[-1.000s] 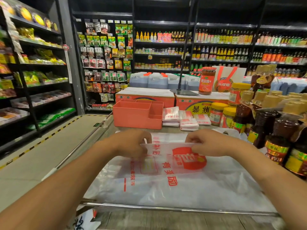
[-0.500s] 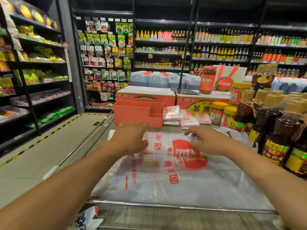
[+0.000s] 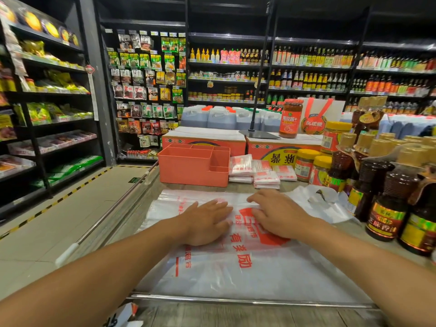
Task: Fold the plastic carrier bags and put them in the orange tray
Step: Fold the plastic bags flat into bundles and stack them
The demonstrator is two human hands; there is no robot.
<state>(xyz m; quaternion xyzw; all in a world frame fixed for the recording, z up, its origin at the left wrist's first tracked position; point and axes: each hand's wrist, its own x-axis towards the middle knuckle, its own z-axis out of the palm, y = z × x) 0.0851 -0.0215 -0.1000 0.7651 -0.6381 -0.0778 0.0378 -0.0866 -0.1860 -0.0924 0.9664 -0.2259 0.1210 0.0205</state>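
Both flat: left hand (image 3: 207, 223), right hand (image 3: 278, 214), pressing bag (image 3: 236, 279)

Just beyond the left hand (image 3: 207, 223) and right hand (image 3: 278, 213), both pressed flat on the carrier bag (image 3: 236, 274), a narrow strip of bare counter (image 3: 212, 188) is left before the orange tray (image 3: 188, 171), which is open from above. Ahead and right of the grip, passage is barred by folded bags (image 3: 262, 172) and jars (image 3: 316, 166). Further right, sauce bottles (image 3: 387, 208) stand close behind a loose bag (image 3: 316, 201). Left of the grip, open aisle floor (image 3: 70, 220) is noted.
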